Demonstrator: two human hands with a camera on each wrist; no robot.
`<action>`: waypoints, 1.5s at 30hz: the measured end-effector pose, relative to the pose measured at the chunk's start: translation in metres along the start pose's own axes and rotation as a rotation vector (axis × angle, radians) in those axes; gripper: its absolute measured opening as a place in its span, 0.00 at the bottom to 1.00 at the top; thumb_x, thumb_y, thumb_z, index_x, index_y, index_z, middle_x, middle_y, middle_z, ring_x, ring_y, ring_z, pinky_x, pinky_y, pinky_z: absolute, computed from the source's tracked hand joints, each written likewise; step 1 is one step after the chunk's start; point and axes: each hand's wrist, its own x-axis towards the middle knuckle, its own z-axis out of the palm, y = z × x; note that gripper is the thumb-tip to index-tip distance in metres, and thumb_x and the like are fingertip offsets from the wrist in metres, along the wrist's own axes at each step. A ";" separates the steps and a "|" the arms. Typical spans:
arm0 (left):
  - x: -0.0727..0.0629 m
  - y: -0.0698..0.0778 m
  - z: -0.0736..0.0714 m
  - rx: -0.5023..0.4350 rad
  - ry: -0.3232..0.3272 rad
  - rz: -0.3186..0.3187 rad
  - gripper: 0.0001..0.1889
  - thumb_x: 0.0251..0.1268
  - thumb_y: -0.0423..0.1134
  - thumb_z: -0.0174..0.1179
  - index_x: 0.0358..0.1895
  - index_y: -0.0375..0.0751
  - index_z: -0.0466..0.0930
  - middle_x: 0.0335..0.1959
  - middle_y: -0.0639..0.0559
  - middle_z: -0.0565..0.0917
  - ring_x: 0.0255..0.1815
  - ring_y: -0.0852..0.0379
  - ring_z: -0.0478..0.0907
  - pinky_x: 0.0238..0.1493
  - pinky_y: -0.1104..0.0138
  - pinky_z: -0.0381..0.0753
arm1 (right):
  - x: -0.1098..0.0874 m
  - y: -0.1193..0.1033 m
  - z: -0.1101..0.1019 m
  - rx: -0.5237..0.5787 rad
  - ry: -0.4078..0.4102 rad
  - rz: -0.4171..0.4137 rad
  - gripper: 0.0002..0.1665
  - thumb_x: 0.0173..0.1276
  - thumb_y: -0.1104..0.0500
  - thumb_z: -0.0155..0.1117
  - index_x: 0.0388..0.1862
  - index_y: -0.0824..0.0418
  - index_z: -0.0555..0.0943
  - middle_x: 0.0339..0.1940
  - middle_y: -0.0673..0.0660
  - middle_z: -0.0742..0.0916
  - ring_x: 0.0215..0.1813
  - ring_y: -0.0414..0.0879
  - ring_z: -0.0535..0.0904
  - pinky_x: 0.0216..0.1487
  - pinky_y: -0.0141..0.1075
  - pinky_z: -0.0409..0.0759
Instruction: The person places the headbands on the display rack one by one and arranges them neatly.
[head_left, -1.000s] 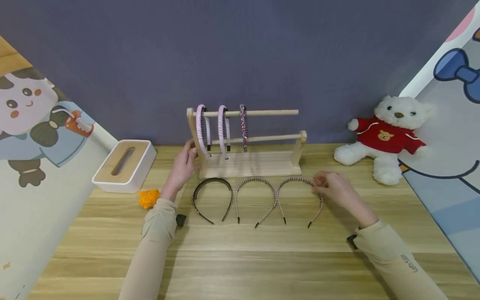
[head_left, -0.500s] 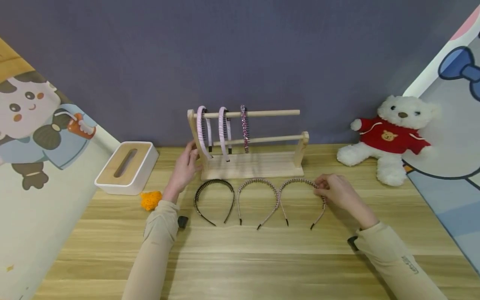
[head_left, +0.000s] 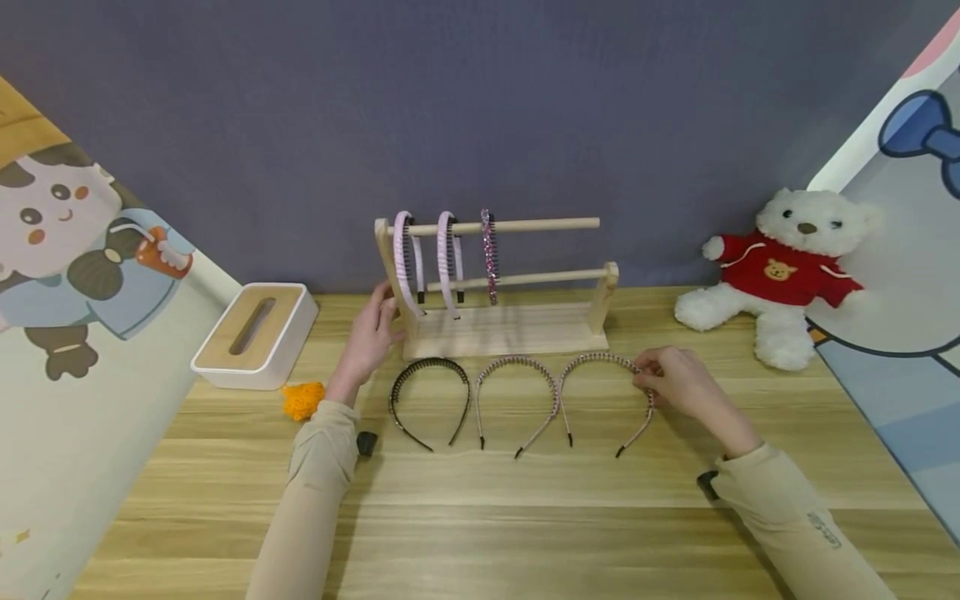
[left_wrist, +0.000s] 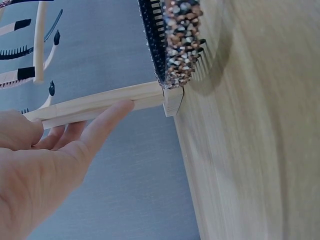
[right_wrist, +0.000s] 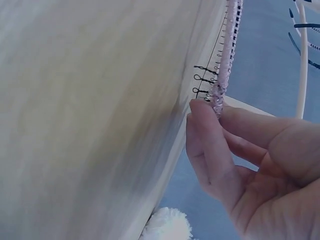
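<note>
My left hand holds the left upright of a wooden headband rack; in the left wrist view the thumb and fingers lie along that post. With thumb and fingertips, my right hand pinches the right side of a pale pink beaded headband in front of the rack. Close up in the right wrist view, its toothed edge rises from the fingertips. Beside it lie a similar pink headband and a dark one. Two pink headbands and a glittery one hang on the upper rod.
A white tissue box with a wooden lid stands at the left, an orange crumpled item near my left wrist. A white teddy bear in a red sweater sits at the right. A dark wall rises behind the rack.
My right hand has closed on the rightmost headband, whose tips have shifted slightly left and its arch slightly up. The left hand stays on the rack; the head view has shifted a little.
</note>
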 end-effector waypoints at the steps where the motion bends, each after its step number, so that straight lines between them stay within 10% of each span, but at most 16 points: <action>1: 0.000 0.001 0.000 0.001 -0.001 -0.001 0.27 0.93 0.40 0.35 0.86 0.39 0.53 0.80 0.31 0.63 0.77 0.29 0.66 0.65 0.44 0.85 | 0.000 0.000 0.000 0.003 0.004 -0.004 0.10 0.75 0.68 0.71 0.50 0.75 0.86 0.34 0.60 0.89 0.27 0.45 0.85 0.25 0.35 0.89; 45: -0.001 0.002 0.000 0.012 0.001 -0.020 0.28 0.93 0.41 0.34 0.88 0.38 0.49 0.83 0.31 0.59 0.78 0.28 0.64 0.67 0.44 0.83 | -0.014 -0.021 -0.028 0.108 0.040 -0.009 0.15 0.77 0.70 0.68 0.56 0.80 0.82 0.41 0.72 0.90 0.36 0.53 0.89 0.31 0.39 0.93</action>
